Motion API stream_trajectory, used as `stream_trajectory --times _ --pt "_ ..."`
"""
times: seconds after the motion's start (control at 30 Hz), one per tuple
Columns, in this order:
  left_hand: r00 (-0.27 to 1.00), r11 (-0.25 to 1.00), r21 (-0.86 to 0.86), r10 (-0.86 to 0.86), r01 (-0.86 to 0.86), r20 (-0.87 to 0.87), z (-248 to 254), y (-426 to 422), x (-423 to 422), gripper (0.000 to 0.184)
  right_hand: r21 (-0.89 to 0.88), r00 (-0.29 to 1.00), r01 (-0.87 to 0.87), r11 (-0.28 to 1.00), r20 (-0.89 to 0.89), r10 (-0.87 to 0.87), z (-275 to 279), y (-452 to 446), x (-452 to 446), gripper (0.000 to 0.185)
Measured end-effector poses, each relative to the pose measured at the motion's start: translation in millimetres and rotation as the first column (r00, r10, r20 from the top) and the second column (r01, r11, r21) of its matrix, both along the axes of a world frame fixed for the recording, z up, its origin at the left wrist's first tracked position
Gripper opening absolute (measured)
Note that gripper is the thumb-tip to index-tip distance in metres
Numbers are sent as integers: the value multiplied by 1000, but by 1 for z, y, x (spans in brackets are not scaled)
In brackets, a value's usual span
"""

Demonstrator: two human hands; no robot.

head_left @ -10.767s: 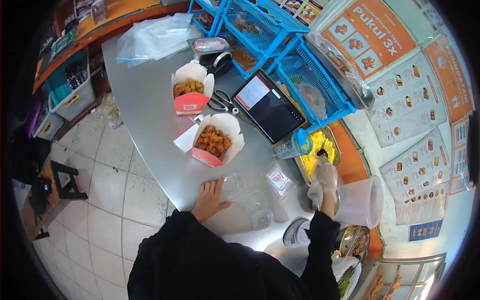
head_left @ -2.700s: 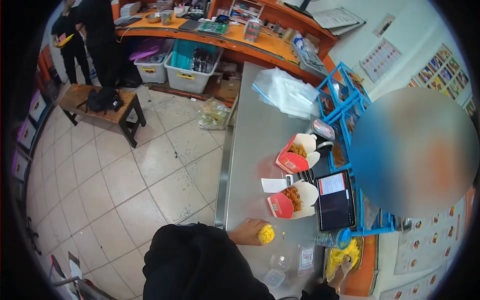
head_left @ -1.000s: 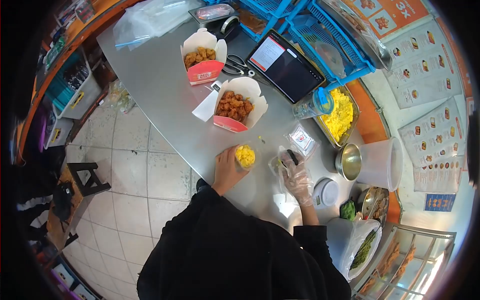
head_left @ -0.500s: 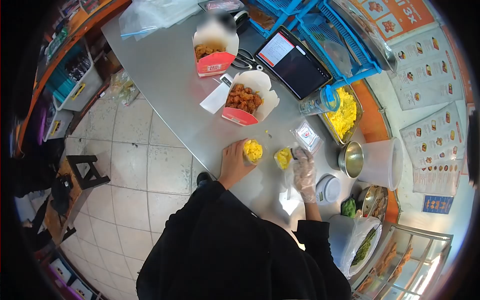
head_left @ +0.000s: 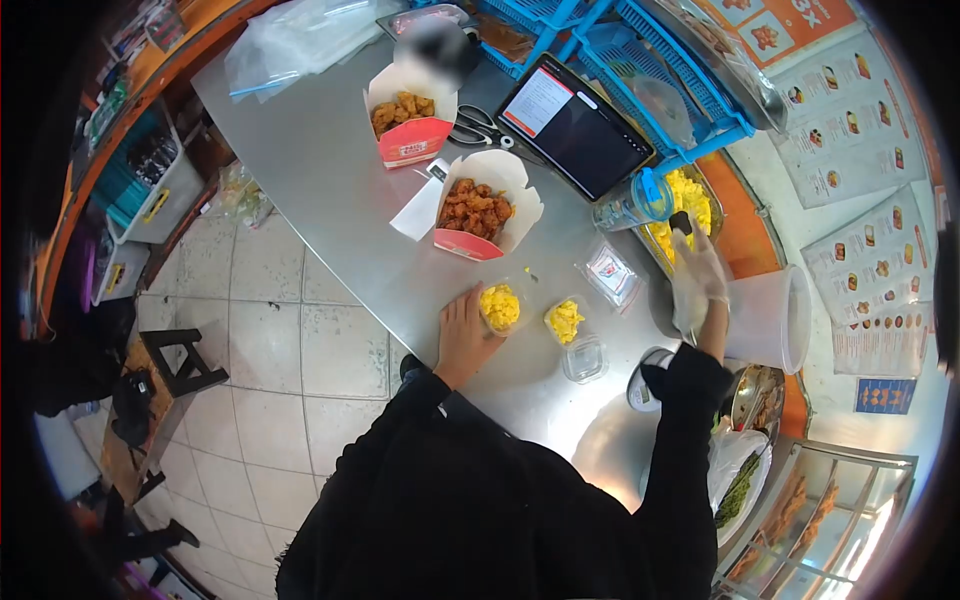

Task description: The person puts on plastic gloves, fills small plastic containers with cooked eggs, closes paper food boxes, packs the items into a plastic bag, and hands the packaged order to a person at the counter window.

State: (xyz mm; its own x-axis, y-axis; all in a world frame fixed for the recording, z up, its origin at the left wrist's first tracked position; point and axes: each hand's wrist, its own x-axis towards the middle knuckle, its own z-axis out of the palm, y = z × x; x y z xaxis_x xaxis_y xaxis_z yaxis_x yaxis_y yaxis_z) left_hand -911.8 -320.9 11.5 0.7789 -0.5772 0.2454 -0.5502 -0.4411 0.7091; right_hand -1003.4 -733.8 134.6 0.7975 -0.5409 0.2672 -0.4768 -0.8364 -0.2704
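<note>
Our clear-gloved right hand is now shifted over to the rectangular metal tray of yellow crumbled food, finger closure unclear, while our bare left hand clamps its fingers on the clear plastic cup on the grey metal tabletop, best gripped lightly.

On the far right wall, a rectangular orange paper poster is showing "3x"; other print is looking illegibly small.
</note>
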Motion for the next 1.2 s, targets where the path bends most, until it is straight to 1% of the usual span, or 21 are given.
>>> stream_trajectory --times 0.1,0.23,0.4,0.47,0.53,0.6,0.63,0.67,0.7,0.73,0.77,0.8,0.83,0.93,0.97,1.0,1.03,1.07,1.1,1.13,1.2 --pt "999 1000 26 13 -12 -33 1 -1 0 87 118 980 21 993 194 -44 47 13 -40 50" --pt "1000 999 38 11 -9 -28 1 2 -3 89 155 894 158 975 398 -208 10 17 -73 46" --pt "993 994 -50 99 -97 56 10 0 -11 86 260 774 163 952 565 -287 39 16 -112 42" --pt "985 986 -117 128 -115 118 20 -2 -24 81 249 750 201 948 583 -312 20 12 -119 41" --pt "951 946 -127 -282 298 126 23 -10 -44 72 242 762 220 945 562 -321 -1 0 -119 40" --pt "783 774 -115 -613 622 110 26 -24 -69 58 246 797 225 943 510 -323 -5 -10 -132 38" --pt "673 665 -105 -734 739 89 26 -40 -82 50 175 847 268 948 426 -318 -3 -16 -139 38" --pt "700 695 -83 -708 714 96 23 -55 -94 45 -133 894 411 902 253 -371 -19 -21 -134 37" --pt "719 718 -60 -687 694 100 19 -68 -107 41 -451 873 472 758 116 -474 -35 -28 -128 36" --pt "733 734 -37 -672 678 105 13 -75 -115 36 -726 797 419 545 6 -604 -57 -29 -126 36" --pt "720 731 59 -680 680 139 9 -80 -117 32 -788 757 405 463 4 -654 -63 -29 -121 36" --pt "705 727 149 -687 670 179 6 -89 -117 27 -757 746 451 473 29 -665 -62 -31 -113 37" --pt "689 723 236 -691 649 220 5 -99 -117 23 -697 757 501 513 66 -650 -53 -39 -108 37" --pt "679 725 279 -689 630 254 5 -106 -115 17 -545 789 581 605 194 -584 19 -42 -111 39" --pt "690 732 256 -681 631 245 10 -110 -113 16 -571 777 587 574 198 -598 35 -35 -111 40" --pt "691 727 243 -686 642 227 14 -107 -114 15 -693 713 581 427 180 -678 42 -26 -108 41" --pt "688 720 228 -693 655 214 19 -103 -113 15 -877 525 465 119 165 -835 41 -16 -98 42" --pt "706 732 170 -682 660 193 22 -102 -116 15 -963 173 77 -260 269 -947 41 -4 -87 42" --pt "725 745 106 -666 658 174 24 -102 -118 15 -880 -43 -257 -400 424 -905 43 8 -78 43" --pt "746 759 43 -647 649 155 28 -103 -120 15 -786 -149 -441 -433 540 -828 51 22 -70 44" --pt "760 757 -77 -640 649 114 38 -97 -120 14 -642 -232 -635 -429 689 -687 80 42 -69 45"
